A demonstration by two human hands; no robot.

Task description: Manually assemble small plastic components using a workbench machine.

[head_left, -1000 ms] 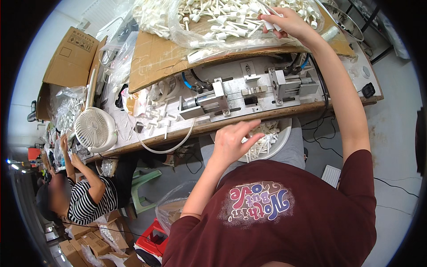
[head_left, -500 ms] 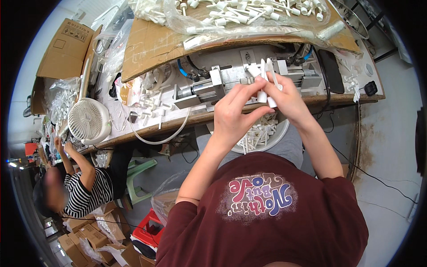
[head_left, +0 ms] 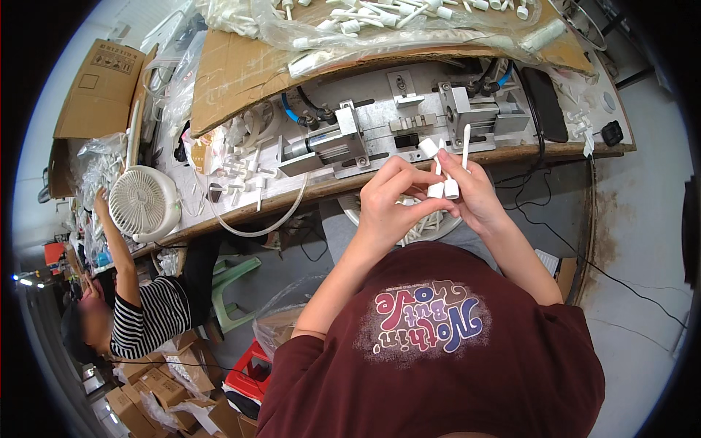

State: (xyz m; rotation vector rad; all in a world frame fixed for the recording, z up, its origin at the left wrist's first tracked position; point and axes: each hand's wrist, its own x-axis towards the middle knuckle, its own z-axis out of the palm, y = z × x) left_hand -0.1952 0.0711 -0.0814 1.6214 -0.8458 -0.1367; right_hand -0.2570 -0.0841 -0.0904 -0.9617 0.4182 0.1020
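Note:
Between my two hands, in front of the metal fixture, are several white plastic sticks with round caps. My right hand (head_left: pixel 476 196) is closed on them; one white stick (head_left: pixel 466 147) points up past its fingers, and a white cap (head_left: pixel 428 148) tilts off to the left. My left hand (head_left: pixel 394 203) pinches a capped stick (head_left: pixel 436 190) at its cap, thumb below and index finger above. A second cap sits right beside it. Below the table edge, partly behind my hands, a white bowl (head_left: pixel 461 235) holds many similar pieces.
A metal clamping fixture (head_left: pixel 409 124) with blue air hoses stands on the table (head_left: pixel 328 191). Cardboard (head_left: pixel 248 80) behind it bears bagged white pieces. A white fan (head_left: pixel 144 203) and loose pieces lie left, a black phone (head_left: pixel 544 106) right. A person in stripes (head_left: pixel 157 314) sits at left.
Both hands have come back from the fixture toward my body, uncovering its middle. The held pieces have turned, with two caps now side by side. The other person's arm has reached farther forward.

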